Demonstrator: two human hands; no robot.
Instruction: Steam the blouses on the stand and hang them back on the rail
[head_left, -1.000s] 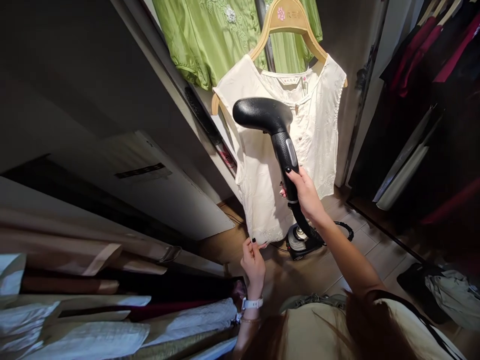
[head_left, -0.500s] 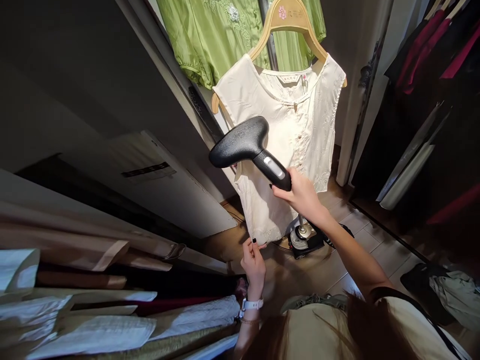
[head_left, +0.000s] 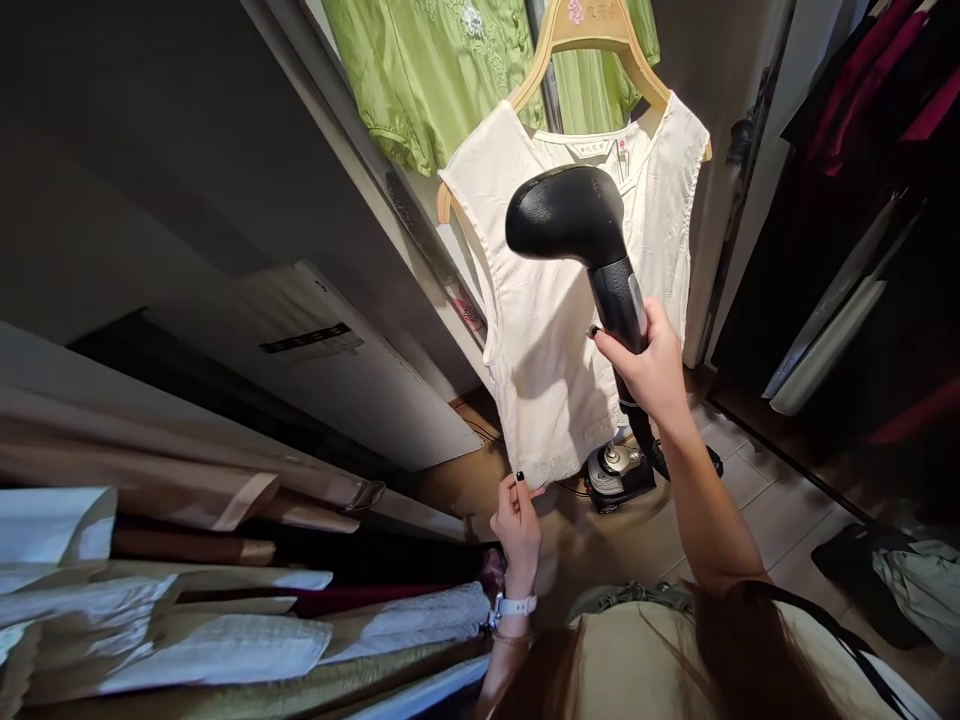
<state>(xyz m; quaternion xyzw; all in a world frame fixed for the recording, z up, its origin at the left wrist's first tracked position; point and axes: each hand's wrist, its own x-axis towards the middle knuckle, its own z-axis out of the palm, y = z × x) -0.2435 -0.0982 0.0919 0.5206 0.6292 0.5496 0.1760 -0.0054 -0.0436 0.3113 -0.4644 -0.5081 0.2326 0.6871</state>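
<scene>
Cream sleeveless blouse (head_left: 555, 340) hangs on wooden hanger (head_left: 592, 40), front toward person, green satin garment (head_left: 420, 70) behind, steamer base (head_left: 619, 475) on floor below. Right hand (head_left: 645, 360) clenched around black handle of garment steamer (head_left: 566, 215), head in front of upper blouse; contact with cloth cannot be told. Left hand (head_left: 516, 535) pinches hem (head_left: 551, 470) between thumb and fingertip. Progress: fine creases visible on lower front; no area clearly finished; amount already steamed cannot be told.
</scene>
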